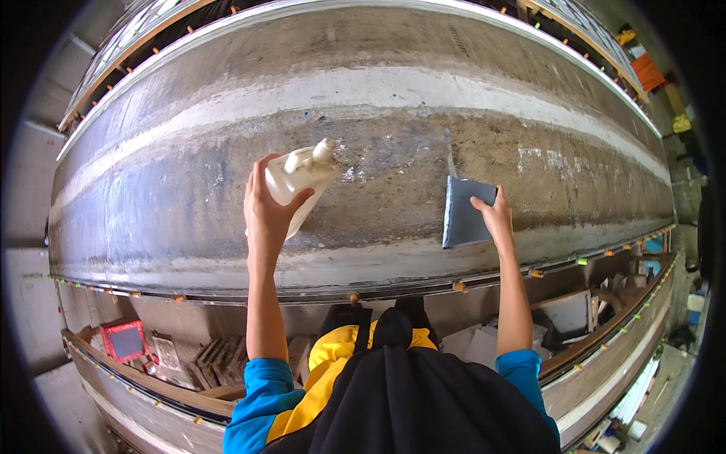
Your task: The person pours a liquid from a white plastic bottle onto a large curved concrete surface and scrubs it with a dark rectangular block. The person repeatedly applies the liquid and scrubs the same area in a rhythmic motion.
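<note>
My left hand (266,203) is wrapped round an off-white plastic jug (308,172), thumb on its near side. The jug is tilted, its neck and cap end pointing up and to the right over the long, stained table (378,208). Further right, my right hand (497,216) grips a flat grey rectangular piece (463,219) by its right edge, thumb on top. This piece has a whitish left edge; its exact kind I cannot tell. Whether it touches the tabletop is unclear. Between my hands, the brown surface carries white specks and smears.
A narrow rail with small orange-brown pegs (354,297) runs along the table's near edge. Below stand a red-framed panel (124,341), stacked boards (219,362) and a grey framed panel (567,314). Another pegged table (605,397) lies behind me. Orange material (648,73) is at far right.
</note>
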Tool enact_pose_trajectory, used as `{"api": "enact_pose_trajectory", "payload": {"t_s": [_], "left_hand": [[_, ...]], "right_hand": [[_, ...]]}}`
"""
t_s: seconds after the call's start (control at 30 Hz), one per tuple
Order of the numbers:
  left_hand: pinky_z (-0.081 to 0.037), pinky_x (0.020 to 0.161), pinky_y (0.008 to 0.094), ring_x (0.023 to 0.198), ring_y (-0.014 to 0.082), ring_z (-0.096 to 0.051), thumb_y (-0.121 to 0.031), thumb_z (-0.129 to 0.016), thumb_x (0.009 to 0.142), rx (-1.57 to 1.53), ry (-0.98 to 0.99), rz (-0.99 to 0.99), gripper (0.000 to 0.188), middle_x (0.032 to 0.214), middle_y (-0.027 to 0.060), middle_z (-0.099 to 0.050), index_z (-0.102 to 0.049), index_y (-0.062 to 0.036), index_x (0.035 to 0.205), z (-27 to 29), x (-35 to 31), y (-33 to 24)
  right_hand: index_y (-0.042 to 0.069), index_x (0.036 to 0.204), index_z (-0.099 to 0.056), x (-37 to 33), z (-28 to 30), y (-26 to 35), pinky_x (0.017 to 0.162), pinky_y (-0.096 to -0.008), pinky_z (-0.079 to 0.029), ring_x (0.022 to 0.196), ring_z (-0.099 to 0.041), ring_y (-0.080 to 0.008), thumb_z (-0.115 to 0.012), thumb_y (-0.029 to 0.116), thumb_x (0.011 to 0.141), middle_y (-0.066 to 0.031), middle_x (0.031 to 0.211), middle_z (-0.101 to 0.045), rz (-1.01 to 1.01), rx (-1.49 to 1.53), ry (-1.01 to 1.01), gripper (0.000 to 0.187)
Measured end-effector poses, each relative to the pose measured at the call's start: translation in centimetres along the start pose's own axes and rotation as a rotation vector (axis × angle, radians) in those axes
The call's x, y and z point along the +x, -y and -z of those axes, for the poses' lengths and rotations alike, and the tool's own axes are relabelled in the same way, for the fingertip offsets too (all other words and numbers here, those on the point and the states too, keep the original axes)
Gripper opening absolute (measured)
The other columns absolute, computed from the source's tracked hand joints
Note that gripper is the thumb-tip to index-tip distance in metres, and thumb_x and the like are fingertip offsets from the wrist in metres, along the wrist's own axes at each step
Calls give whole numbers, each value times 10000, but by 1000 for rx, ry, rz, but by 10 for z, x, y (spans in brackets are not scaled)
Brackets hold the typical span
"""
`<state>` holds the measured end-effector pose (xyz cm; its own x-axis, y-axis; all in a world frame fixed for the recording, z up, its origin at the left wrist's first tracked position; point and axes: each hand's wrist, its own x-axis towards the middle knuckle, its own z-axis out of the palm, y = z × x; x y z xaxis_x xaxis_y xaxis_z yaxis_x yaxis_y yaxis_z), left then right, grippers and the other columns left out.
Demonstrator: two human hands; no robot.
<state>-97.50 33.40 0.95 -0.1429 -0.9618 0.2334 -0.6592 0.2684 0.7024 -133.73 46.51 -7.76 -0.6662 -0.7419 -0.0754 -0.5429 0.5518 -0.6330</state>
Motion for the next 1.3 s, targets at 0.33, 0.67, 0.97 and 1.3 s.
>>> {"api": "enact_pose_trajectory", "payload": {"t_s": [0.33, 0.67, 0.97, 1.3], "left_hand": [[-382, 926, 350, 1052, 231, -503, -148, -804, 656, -293, -480, 73, 668, 1128, 130, -523, -430, -31, 1196, -31, -57, -46], [-351, 983, 399, 1125, 255, -449, -157, -790, 688, -365, -761, 170, 708, 1186, 148, -451, -376, -5, 1243, -71, -97, -52], [-320, 999, 382, 1153, 245, -415, -142, -777, 693, -432, -840, 106, 724, 1227, 135, -407, -346, -9, 1259, -70, -89, -46], [-325, 993, 390, 1154, 248, -403, -174, -786, 687, -411, -934, 209, 759, 1221, 134, -389, -329, -15, 1272, -38, -103, -12]], "right_hand": [[105, 1105, -558, 139, -42, 58, 337, -240, -316, 371, -376, -137, -513, 71, 865, -38, 520, -496, 810, -409, 13, 247], [98, 1083, -486, -3, 2, 5, 475, -279, -423, 482, -530, -140, -465, -5, 766, -68, 626, -578, 1393, -452, 333, 334], [91, 1078, -510, 14, -41, 39, 540, -310, -457, 581, -597, -198, -462, 30, 839, -100, 673, -592, 1257, -588, 38, 251], [97, 1079, -519, 55, -145, 215, 646, -372, -505, 584, -620, -210, -576, 82, 827, -99, 716, -648, 1322, -324, 340, 258]]}}
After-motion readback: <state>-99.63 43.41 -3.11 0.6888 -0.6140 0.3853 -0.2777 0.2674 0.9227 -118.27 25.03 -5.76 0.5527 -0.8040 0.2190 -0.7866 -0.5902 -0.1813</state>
